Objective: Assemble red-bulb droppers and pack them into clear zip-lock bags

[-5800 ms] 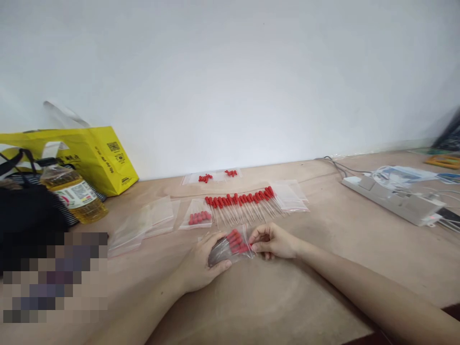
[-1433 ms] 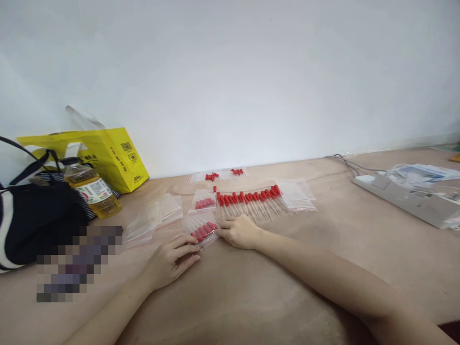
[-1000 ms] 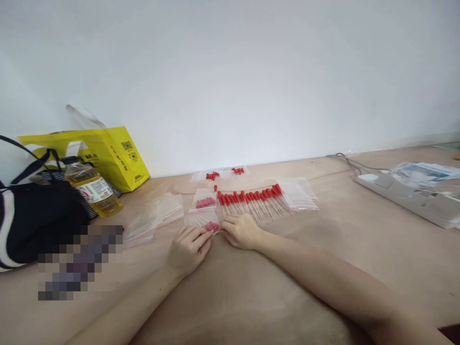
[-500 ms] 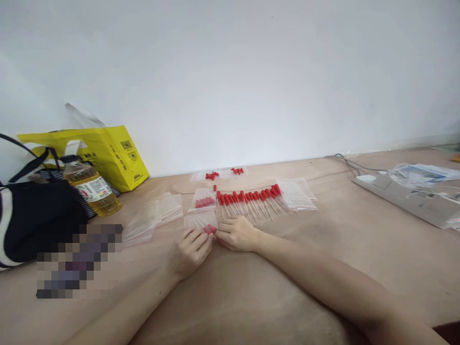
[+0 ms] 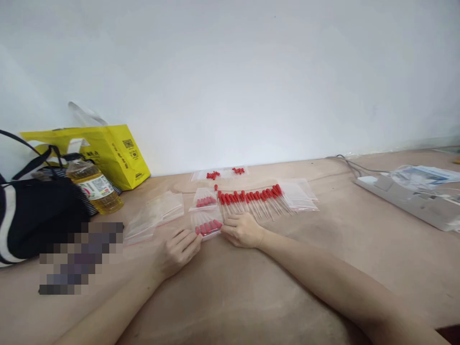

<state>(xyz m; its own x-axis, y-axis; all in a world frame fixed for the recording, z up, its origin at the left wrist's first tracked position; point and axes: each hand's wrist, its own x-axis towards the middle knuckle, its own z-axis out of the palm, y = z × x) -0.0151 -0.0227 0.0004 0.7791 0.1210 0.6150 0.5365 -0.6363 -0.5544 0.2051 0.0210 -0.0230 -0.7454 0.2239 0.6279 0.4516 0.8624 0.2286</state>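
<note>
A small clear zip bag [image 5: 201, 218] lies flat before me, with several red-bulbed droppers [image 5: 209, 227] in a row inside it. The fingers of my left hand [image 5: 181, 250] are closed on its lower left corner. At its lower right corner, my right hand [image 5: 243, 231] pinches the edge. Just behind lies a second zip bag [image 5: 200, 195] with red bulbs in it, partly overlapped by the first. To the right, a fanned row of loose droppers [image 5: 247, 196] with red bulbs and thin clear stems is spread out behind my right hand.
Flat clear bags [image 5: 158, 213] are layered on the left, and more bags [image 5: 298, 194] lie right of the droppers. Filled bags [image 5: 224, 173] rest near the wall. A yellow bag [image 5: 134, 158], an oil bottle [image 5: 97, 188], a black bag [image 5: 43, 215] and a power strip [image 5: 402, 201] flank the table.
My hands have moved apart, my left hand going left and my right slightly right. More of the front bag and its row of red bulbs now shows between them.
</note>
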